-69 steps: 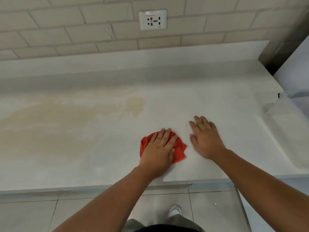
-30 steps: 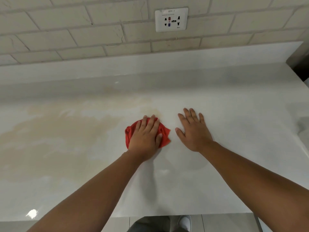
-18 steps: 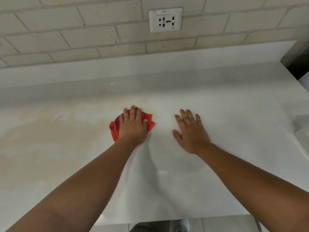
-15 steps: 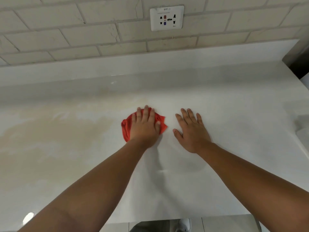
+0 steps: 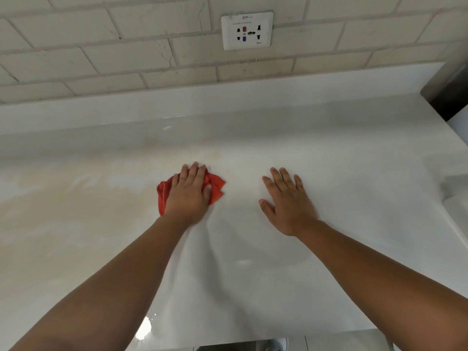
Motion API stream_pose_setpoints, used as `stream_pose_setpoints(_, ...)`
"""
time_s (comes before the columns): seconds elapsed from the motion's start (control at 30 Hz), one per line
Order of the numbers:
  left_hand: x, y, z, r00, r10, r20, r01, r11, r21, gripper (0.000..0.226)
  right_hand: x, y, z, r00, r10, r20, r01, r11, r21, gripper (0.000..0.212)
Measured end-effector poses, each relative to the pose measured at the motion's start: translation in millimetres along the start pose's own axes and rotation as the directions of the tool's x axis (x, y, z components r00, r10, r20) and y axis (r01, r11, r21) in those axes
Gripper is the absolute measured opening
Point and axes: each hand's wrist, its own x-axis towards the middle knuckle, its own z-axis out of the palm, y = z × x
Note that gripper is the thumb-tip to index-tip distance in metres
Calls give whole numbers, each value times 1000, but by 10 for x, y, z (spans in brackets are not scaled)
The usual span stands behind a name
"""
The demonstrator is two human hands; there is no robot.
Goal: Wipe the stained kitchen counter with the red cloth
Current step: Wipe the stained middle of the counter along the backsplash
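A person stands at a white counter (image 5: 253,274) and leans over it with both bare arms stretched forward. The left hand (image 5: 188,196) lies flat on a red cloth (image 5: 216,184), palm down, fingers straight and close together, pressing the cloth onto the surface. It does not curl round the cloth. The cloth is bunched under the palm, and red folds show on both sides of the hand. It sits about midway between the counter's front and back edges, a little left of the middle.

The right hand (image 5: 288,206) rests flat on bare counter just beside the cloth, apart from it, palm down, fingers straight and slightly spread. It holds nothing.

A wide pale tan stain (image 5: 76,211) covers the left half of the counter, from the left edge up to the cloth. The cloth lies at the stain's right border. The counter to the right of the cloth, under and around the right hand, looks white and glossy.

Along the back edge runs a low white upstand (image 5: 228,97). Above it is a wall (image 5: 101,46) of cream brick-shaped tiles, with a white socket (image 5: 247,31) set above the gap between the two hands. At the back right corner stands something dark (image 5: 450,92); what it is cannot be told. Below the front edge, the tip of a pale shoe (image 5: 278,344) shows on the floor.
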Motion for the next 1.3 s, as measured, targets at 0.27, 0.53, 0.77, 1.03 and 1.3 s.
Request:
stream_pose_setpoints(0.27,-389,176,130,987,-150,-62,149,989,-22,69,1,0,11,1000,9,7,-9,1000,9,71)
stream_pose_setpoints(0.53,227,527,50,995,-89,35,86,993,80,62,4,2,0,1000,15,12,-15,1000,16,72)
stream_pose_setpoints(0.77,-215,45,34,934,330,137,-344,935,91,64,22,35,-14,1000,16,3,-16,997,74,74)
stream_pose_setpoints(1.03,94,-144,-44,994,-65,-93,70,997,45,51,268,-34,-171,998,62,-8,-61,990,126,66)
stream_pose_setpoints(1.3,70,335,25,992,114,52,-114,993,-6,51,655,-20,-221,999,23,-44,-16,991,136,61)
